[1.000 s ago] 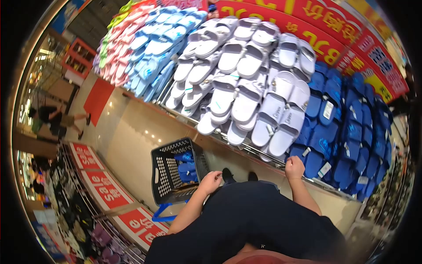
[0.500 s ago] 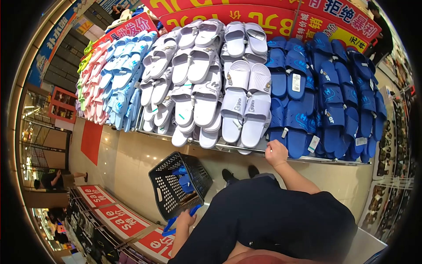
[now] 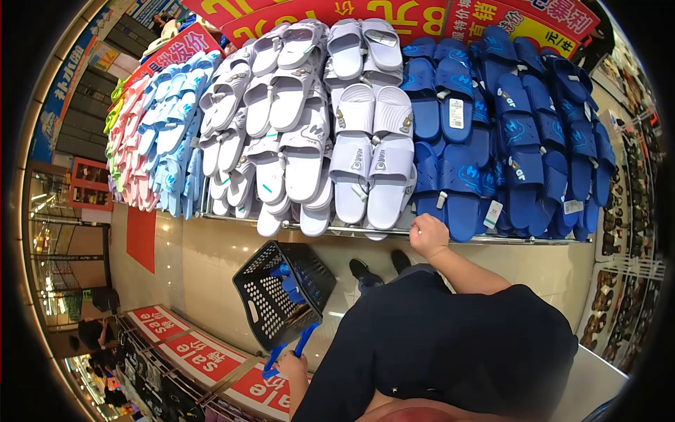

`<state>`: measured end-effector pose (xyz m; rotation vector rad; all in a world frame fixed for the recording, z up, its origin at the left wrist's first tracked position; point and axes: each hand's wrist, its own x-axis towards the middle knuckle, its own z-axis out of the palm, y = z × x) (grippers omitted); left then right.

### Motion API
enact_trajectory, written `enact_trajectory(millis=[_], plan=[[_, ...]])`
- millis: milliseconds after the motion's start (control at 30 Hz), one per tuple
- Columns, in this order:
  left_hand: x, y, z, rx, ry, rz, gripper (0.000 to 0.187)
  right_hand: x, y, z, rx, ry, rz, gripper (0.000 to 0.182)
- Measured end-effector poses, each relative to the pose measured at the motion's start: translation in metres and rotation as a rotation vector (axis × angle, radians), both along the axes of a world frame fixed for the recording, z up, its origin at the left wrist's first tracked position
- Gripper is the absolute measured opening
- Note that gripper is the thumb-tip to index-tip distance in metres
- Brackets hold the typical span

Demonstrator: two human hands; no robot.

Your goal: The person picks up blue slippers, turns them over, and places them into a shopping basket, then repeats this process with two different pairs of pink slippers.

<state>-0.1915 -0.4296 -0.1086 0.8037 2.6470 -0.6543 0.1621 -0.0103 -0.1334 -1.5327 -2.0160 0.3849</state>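
My left hand [image 3: 290,364] is closed around the blue handle [image 3: 299,344] of a black shopping basket [image 3: 257,271]. Inside the basket lie blue slippers [image 3: 294,287]. By the front edge of the display rack [image 3: 485,240], my right hand [image 3: 429,235] has its fingers curled in; whether anything is between them is hidden. Just above it hang blue slippers [image 3: 464,207] with tags, and to its left are pale grey-white slippers [image 3: 389,183].
Light blue slippers [image 3: 172,126] and pink ones [image 3: 130,151] fill the rack's left end. Red price signs [image 3: 316,21] stand behind it. A rack with red sale signs [image 3: 204,348] is at lower left, and shoe shelves [image 3: 619,225] stand at right.
The view has shifted, so the slippers sit further left. My left hand and the basket handle are a little lower. My right hand stays by the rack edge, fingers still curled.
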Motion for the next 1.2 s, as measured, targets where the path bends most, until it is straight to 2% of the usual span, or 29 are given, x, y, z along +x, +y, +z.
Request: enact_trajectory(millis=[467,700,1000,1067,1167,1200], plan=[[-0.001,0.008,-0.017,-0.062,0.089,0.064,0.022,0.000,0.002,-0.002,0.038,0.001,-0.004,0.003],[0.013,0.042,0.023,-0.128,0.006,0.059,0.027,0.003,0.002,-0.005,0.022,-0.012,0.000,0.005],[-0.024,0.003,-0.022,-0.042,-0.191,-0.026,0.035,0.002,-0.002,-0.005,0.033,-0.028,-0.001,0.009],[-0.028,-0.003,-0.031,-0.023,-0.187,-0.050,0.036,0.003,-0.001,-0.011,0.041,-0.031,0.006,0.010],[-0.023,-0.004,-0.035,-0.039,-0.084,-0.065,0.029,0.003,-0.001,-0.006,0.014,-0.040,0.008,0.011],[-0.020,0.001,-0.033,-0.103,-0.098,-0.001,0.027,0.003,-0.001,-0.007,0.017,-0.035,0.011,0.011]])
